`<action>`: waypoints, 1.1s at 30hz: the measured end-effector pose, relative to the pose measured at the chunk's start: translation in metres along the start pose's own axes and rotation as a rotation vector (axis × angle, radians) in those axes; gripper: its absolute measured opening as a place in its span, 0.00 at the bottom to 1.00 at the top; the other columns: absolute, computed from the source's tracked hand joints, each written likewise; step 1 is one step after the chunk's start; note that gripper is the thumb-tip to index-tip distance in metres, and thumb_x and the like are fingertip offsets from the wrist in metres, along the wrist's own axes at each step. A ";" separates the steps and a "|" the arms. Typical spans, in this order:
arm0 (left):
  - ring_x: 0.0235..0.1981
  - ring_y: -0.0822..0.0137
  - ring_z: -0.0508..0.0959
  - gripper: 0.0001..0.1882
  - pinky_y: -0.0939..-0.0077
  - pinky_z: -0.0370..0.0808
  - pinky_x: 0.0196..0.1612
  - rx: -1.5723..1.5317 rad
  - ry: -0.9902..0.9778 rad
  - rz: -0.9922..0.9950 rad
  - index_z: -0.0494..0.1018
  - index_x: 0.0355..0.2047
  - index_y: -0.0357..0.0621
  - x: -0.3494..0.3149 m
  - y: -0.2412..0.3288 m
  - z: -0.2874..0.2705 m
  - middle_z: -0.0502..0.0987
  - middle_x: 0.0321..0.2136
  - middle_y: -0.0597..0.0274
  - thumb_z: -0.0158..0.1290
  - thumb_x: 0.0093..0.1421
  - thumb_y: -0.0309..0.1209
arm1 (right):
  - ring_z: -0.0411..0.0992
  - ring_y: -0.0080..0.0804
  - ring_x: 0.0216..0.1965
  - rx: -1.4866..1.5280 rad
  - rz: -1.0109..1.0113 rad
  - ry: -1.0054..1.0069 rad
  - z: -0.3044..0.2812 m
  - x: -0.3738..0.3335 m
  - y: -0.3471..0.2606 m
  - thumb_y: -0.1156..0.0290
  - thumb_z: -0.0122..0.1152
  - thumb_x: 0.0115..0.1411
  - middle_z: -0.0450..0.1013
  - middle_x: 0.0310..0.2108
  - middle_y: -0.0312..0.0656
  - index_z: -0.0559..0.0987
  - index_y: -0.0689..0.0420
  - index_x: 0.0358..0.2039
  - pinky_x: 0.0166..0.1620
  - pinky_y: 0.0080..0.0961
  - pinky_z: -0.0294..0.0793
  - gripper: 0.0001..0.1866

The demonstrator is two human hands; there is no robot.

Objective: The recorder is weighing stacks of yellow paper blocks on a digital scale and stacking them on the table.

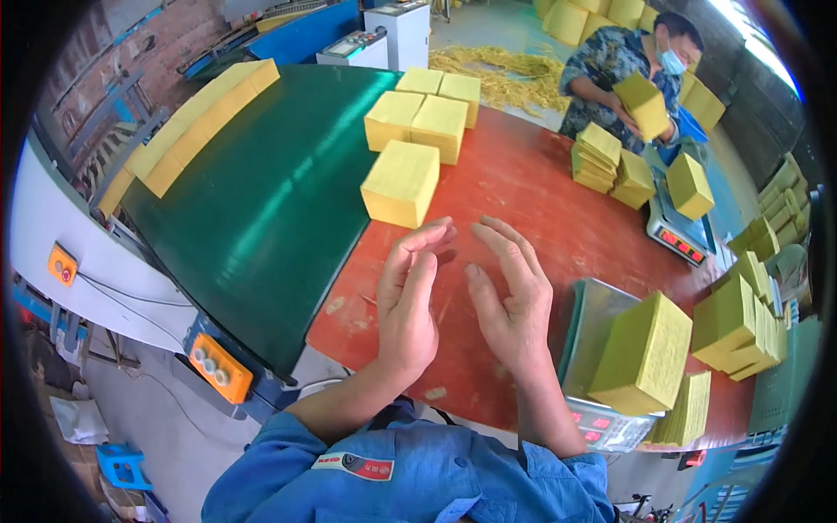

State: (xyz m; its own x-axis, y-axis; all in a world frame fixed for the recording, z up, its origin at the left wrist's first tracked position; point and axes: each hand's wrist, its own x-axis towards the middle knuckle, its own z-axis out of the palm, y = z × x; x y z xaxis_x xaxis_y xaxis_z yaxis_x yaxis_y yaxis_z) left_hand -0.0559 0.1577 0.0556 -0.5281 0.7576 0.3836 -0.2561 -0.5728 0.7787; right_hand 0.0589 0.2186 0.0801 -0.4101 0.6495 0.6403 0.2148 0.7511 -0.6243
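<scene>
Bright light upper right, glare streaking belt, edges bent, perhaps soft

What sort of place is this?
Probably a small paper-goods workshop or packing room: a smooth green conveyor belt, rectangular yellow blocks of paper-like sheets on a flat red tabletop, and a silver digital scale suggest it.

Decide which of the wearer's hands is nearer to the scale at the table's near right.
Right. The right hand is just left of the scale, not touching it; the left hand is farther left.
</scene>
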 end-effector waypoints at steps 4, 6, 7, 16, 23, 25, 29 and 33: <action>0.60 0.61 0.72 0.16 0.63 0.69 0.61 0.123 0.049 0.004 0.70 0.56 0.36 0.050 -0.005 -0.029 0.73 0.57 0.51 0.40 0.73 0.28 | 0.72 0.54 0.56 -0.016 0.007 -0.014 0.043 0.034 0.017 0.78 0.63 0.57 0.73 0.55 0.56 0.77 0.62 0.52 0.57 0.42 0.74 0.21; 0.59 0.62 0.72 0.16 0.63 0.69 0.61 0.128 0.070 -0.006 0.71 0.55 0.37 0.075 -0.018 -0.043 0.73 0.56 0.52 0.41 0.73 0.28 | 0.72 0.54 0.56 -0.036 -0.007 -0.022 0.060 0.052 0.029 0.78 0.63 0.57 0.73 0.54 0.55 0.77 0.62 0.52 0.56 0.42 0.74 0.20; 0.59 0.63 0.72 0.15 0.64 0.69 0.61 0.180 0.045 0.028 0.71 0.55 0.37 0.087 -0.028 -0.051 0.74 0.56 0.53 0.42 0.73 0.27 | 0.72 0.54 0.56 -0.052 -0.018 -0.028 0.067 0.060 0.036 0.77 0.63 0.57 0.74 0.54 0.55 0.77 0.62 0.51 0.56 0.41 0.74 0.20; 0.54 0.62 0.75 0.14 0.68 0.72 0.56 0.377 0.007 0.043 0.71 0.52 0.35 0.175 -0.095 -0.088 0.75 0.52 0.53 0.47 0.69 0.24 | 0.73 0.53 0.56 -0.042 0.046 -0.052 0.128 0.135 0.109 0.75 0.62 0.58 0.75 0.53 0.55 0.78 0.61 0.51 0.56 0.41 0.74 0.18; 0.56 0.39 0.72 0.21 0.52 0.69 0.59 1.257 -0.258 0.256 0.70 0.52 0.31 0.215 -0.146 -0.121 0.71 0.54 0.35 0.57 0.57 0.22 | 0.71 0.51 0.57 -0.090 0.145 -0.133 0.177 0.178 0.199 0.75 0.60 0.58 0.74 0.54 0.53 0.78 0.62 0.51 0.57 0.41 0.74 0.19; 0.60 0.38 0.68 0.25 0.45 0.64 0.63 1.419 -0.337 0.254 0.70 0.53 0.30 0.208 -0.148 -0.121 0.69 0.56 0.35 0.59 0.55 0.24 | 0.73 0.51 0.56 -0.106 0.126 -0.121 0.189 0.185 0.214 0.76 0.61 0.58 0.74 0.54 0.53 0.79 0.61 0.51 0.56 0.40 0.75 0.18; 0.64 0.39 0.64 0.29 0.39 0.59 0.66 1.537 -0.374 0.227 0.69 0.56 0.33 0.203 -0.155 -0.121 0.67 0.59 0.36 0.60 0.54 0.28 | 0.72 0.52 0.56 -0.141 0.092 -0.119 0.207 0.197 0.237 0.75 0.60 0.58 0.74 0.54 0.53 0.79 0.61 0.49 0.57 0.43 0.74 0.17; 0.64 0.40 0.64 0.30 0.40 0.59 0.66 1.573 -0.375 0.206 0.68 0.58 0.37 0.201 -0.161 -0.124 0.65 0.61 0.38 0.59 0.54 0.29 | 0.72 0.53 0.56 -0.179 0.066 -0.107 0.218 0.210 0.256 0.76 0.60 0.57 0.74 0.54 0.53 0.79 0.61 0.49 0.57 0.43 0.74 0.17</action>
State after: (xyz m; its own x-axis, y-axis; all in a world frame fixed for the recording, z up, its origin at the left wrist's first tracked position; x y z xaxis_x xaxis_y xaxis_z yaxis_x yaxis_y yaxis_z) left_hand -0.2215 0.3630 -0.0541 -0.1709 0.8773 0.4485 0.9467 0.0201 0.3214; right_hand -0.1653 0.5215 -0.0432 -0.4797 0.6886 0.5438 0.3944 0.7228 -0.5675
